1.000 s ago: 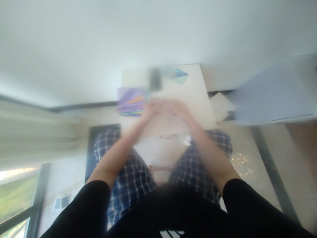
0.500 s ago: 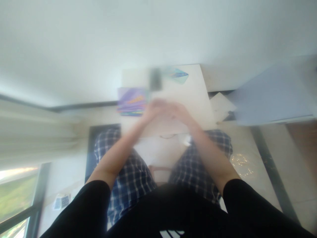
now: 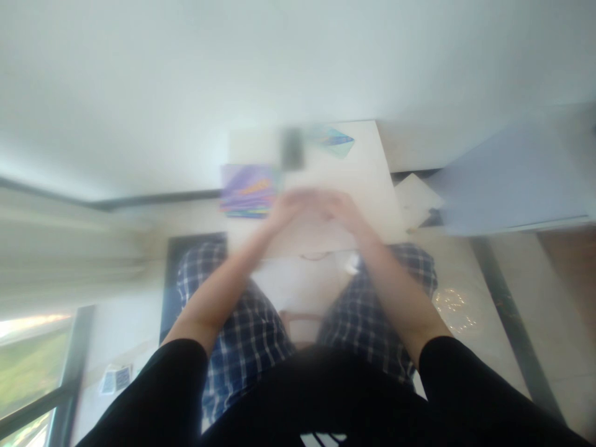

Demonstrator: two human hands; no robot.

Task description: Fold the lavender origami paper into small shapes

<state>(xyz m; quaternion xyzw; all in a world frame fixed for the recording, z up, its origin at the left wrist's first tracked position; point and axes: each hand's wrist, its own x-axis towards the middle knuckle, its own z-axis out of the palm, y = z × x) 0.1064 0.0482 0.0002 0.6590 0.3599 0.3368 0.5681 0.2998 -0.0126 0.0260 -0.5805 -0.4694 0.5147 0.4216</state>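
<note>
My left hand (image 3: 288,209) and my right hand (image 3: 339,207) meet over the white table (image 3: 372,205), their fingers coming together in the middle. The picture is hazy there, so I cannot make out the separate fingers or anything between them. Just left of my left hand lies a purple, flat, book-like thing (image 3: 249,190) with orange and blue marks. Beyond the hands is a blurred dark grey object (image 3: 293,149). A light blue-green piece with a pointed end (image 3: 339,143) rests at the table's far side.
A pale wall (image 3: 298,62) rises behind the table. To the right stand a small white box-like thing (image 3: 416,198) and a large grey-white panel (image 3: 516,180). My knees in checked trousers (image 3: 251,316) are under the near edge. Small cards (image 3: 115,379) lie on the floor at left.
My hands stay in nearly the same place, with only a slight shift of the blurred fingers. The things on the table have not moved.
</note>
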